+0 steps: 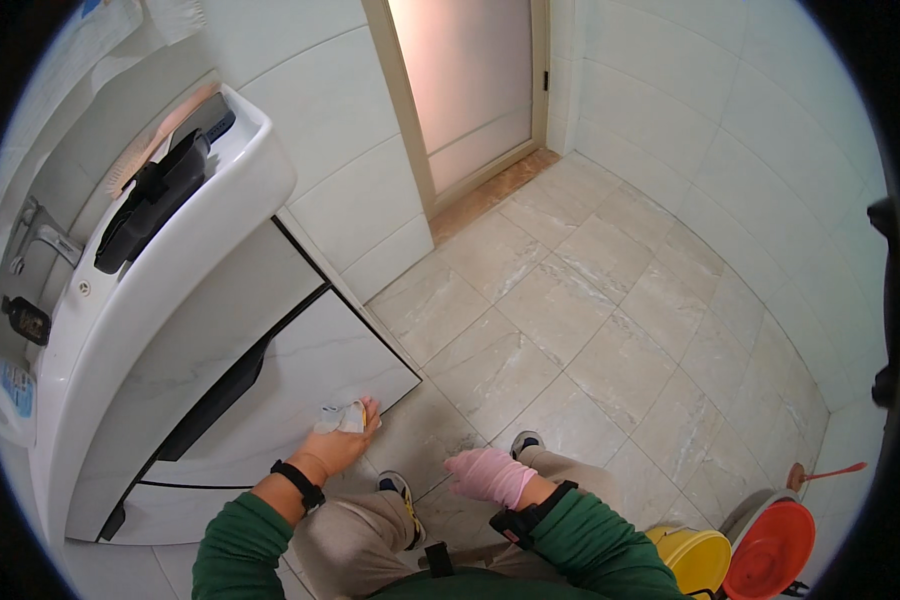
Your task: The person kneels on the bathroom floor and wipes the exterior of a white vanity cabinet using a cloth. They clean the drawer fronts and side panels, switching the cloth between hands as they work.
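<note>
My bare left hand (342, 446) is closed around a crumpled whitish thing (338, 416), like a cloth or wipe, in front of the pale marbled drawer front (320, 350). Whether it touches the drawer cannot be made out. A pink glove covers my right hand (490, 475), which is held over the floor between my shoes with the fingers drawn together. Dark wisps show beside its fingertips; what the hand holds, if anything, is unclear.
To the left, a white washbasin (260, 150) carries a black case (155, 200), a pinkish brush (160, 140), a tap (50, 235) and bottles. A yellow bucket (698, 562) and a red basin (770, 550) stand at lower right, near a red-handled plunger (796, 477). A frosted door (470, 80) is ahead.
</note>
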A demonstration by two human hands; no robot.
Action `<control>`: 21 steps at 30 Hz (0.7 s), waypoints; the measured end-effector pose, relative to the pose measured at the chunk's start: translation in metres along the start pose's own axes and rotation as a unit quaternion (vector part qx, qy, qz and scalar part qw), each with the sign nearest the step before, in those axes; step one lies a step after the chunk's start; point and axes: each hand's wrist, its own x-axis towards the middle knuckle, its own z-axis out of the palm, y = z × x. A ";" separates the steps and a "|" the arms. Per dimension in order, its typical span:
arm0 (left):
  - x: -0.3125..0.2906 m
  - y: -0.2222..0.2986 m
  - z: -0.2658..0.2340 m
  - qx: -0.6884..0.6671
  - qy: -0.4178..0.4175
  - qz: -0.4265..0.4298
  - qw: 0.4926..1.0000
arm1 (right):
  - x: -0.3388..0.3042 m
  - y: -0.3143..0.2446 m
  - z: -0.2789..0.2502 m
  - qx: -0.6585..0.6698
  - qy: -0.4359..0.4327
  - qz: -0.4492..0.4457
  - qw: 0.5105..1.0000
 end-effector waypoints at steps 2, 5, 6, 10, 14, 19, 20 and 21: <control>0.001 0.001 -0.003 0.009 0.089 -0.050 0.995 | 0.000 -0.002 0.000 -0.005 0.007 0.007 1.000; 0.011 -0.015 -0.022 0.011 0.155 -0.070 0.985 | 0.000 -0.002 -0.001 -0.006 0.000 0.018 1.000; 0.013 -0.020 -0.030 -0.007 0.173 -0.080 0.982 | 0.000 -0.002 -0.001 -0.007 0.002 0.018 1.000; 0.014 -0.024 -0.043 0.029 0.197 -0.099 0.975 | 0.001 0.001 0.000 -0.007 0.007 0.017 1.000; 0.006 -0.014 -0.036 0.121 0.184 -0.073 0.973 | 0.003 0.001 0.001 -0.009 -0.002 0.028 1.000; 0.010 -0.019 -0.043 0.030 0.220 -0.106 0.969 | 0.002 0.001 -0.002 -0.008 -0.034 0.020 0.999; 0.013 -0.023 -0.045 0.006 0.237 -0.122 0.964 | 0.001 0.001 -0.002 -0.007 -0.034 0.019 0.999; 0.015 -0.026 -0.047 -0.037 0.228 -0.140 0.963 | 0.001 0.000 -0.002 -0.006 -0.024 0.021 0.999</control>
